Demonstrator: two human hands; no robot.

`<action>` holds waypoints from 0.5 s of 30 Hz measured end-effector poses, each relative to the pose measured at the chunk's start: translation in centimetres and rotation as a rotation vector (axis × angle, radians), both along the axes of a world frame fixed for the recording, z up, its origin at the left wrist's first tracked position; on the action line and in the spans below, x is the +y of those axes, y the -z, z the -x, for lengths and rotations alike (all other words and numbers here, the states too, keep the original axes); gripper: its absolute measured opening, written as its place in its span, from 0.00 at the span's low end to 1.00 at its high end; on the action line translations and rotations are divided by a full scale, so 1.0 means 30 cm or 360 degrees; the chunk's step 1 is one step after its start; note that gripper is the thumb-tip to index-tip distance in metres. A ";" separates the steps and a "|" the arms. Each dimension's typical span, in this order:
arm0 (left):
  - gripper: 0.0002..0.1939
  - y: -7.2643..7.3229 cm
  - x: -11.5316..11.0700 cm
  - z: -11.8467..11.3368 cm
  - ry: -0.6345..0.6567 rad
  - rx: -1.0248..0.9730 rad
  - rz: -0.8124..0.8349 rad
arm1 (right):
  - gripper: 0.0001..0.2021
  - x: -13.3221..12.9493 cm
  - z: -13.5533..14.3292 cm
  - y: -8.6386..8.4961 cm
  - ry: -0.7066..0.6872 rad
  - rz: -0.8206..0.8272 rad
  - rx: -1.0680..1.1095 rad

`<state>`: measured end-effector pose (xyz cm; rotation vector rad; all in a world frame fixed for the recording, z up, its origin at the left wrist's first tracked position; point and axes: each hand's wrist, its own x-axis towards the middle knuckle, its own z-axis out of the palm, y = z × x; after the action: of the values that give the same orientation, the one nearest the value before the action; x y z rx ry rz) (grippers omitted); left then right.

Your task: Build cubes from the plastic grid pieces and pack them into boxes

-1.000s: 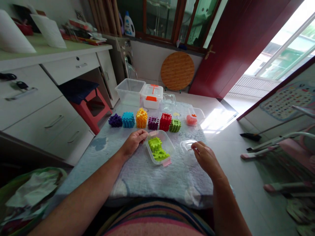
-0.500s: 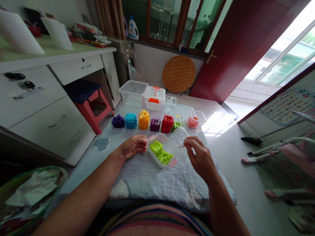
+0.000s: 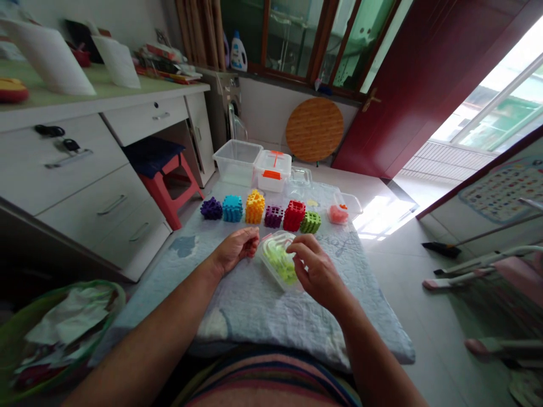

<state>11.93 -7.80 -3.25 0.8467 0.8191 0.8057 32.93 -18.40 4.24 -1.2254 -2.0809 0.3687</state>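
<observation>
A small clear box (image 3: 278,274) with light green toothed pieces (image 3: 285,265) in it stands on the cloth-covered table. Its clear lid (image 3: 275,240) lies over the top, and the pieces show blurred through it. My right hand (image 3: 311,263) has its curled fingers on the lid at the box's right side. At the box's left corner is my left hand (image 3: 237,249), its fingers pinched together by the rim. Behind the box runs a row of toothed blocks: dark purple (image 3: 211,209), blue (image 3: 232,208), yellow (image 3: 255,207), purple (image 3: 274,216), red (image 3: 294,216) and green (image 3: 311,222).
An open clear bin (image 3: 237,164), a clear box with orange clips (image 3: 274,171) and a clear lid (image 3: 301,177) stand at the table's back. A small container with orange-pink pieces (image 3: 338,213) is at the right edge. A red stool (image 3: 169,192) stands left.
My right hand has moved left with the clear lid, which now covers the box of green pieces. The view has shifted slightly, and the green block behind is now uncovered.
</observation>
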 end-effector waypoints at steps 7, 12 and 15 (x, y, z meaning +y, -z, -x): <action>0.15 0.014 0.015 -0.005 -0.0105 0.0041 -0.0017 | 0.07 -0.011 0.013 0.034 0.0467 0.0126 -0.0378; 0.16 0.017 0.015 -0.007 -0.0052 -0.0025 -0.0027 | 0.13 0.004 0.013 0.016 0.0610 0.0079 -0.0577; 0.16 0.021 0.015 -0.009 -0.0038 -0.0073 -0.0034 | 0.12 0.033 0.021 -0.005 0.0674 -0.0029 -0.0577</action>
<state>12.21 -7.35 -3.87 0.8362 0.7826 0.8531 32.29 -17.42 4.40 -1.7781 -2.0285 -0.0737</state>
